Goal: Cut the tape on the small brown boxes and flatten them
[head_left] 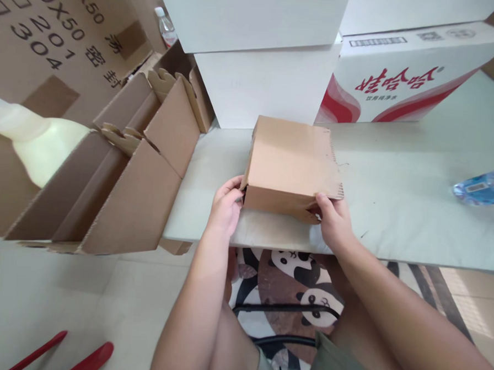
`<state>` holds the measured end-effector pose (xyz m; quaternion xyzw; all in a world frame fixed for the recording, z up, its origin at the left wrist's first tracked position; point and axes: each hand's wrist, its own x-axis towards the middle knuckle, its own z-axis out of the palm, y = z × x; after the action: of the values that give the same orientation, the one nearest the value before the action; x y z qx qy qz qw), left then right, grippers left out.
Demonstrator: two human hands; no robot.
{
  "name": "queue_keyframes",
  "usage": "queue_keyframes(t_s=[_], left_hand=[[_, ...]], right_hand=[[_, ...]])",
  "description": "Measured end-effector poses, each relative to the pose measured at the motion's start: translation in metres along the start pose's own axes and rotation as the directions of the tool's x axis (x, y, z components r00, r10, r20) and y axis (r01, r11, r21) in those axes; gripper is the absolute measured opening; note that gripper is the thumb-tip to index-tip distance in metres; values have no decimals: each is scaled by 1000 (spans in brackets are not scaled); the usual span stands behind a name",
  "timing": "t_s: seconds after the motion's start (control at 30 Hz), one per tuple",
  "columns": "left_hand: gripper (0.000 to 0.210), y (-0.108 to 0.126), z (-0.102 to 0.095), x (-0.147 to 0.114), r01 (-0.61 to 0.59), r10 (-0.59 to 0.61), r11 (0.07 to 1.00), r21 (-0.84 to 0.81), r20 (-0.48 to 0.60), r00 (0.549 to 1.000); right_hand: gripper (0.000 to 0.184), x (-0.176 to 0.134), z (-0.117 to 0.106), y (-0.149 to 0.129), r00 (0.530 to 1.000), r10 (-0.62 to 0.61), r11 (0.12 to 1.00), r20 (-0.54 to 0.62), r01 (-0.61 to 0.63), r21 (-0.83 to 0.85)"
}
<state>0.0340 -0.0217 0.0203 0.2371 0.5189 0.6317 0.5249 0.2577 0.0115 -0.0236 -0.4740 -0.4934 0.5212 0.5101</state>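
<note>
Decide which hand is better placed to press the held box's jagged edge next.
Probably the right hand, holding the box beside that jagged edge; the left hand is at the opposite end.

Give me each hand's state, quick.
Left hand: holding the brown box by its near left corner.
Right hand: holding the brown box's near right corner.

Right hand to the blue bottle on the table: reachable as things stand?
Probably yes: nothing seems to stand between the right hand and the blue bottle, though that hand must first release the cardboard box.
</note>
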Motion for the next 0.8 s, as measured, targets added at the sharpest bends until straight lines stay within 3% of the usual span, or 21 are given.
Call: queue_keyframes(t_s=[0.17,0.3,0.53,0.8], left_hand=[[29,1,2,-2,-10,10,1000,-2,20,1000],[28,2,4,-2,-13,13,1000,-14,12,1000],[31,-1,5,-1,-19,19,1000,3,-48,999],[32,-4,5,-1,-17,23,998,55,-94,995]], right_hand=[[31,-1,-1,-2,999,45,998,6,-45,45],[29,0,-2,-1,1000,12,1000,5,-12,1],[35,1,-2,0,1000,-25,1000,12,25,-4],[26,2,0,-1,999,-30,999,22,29,24]])
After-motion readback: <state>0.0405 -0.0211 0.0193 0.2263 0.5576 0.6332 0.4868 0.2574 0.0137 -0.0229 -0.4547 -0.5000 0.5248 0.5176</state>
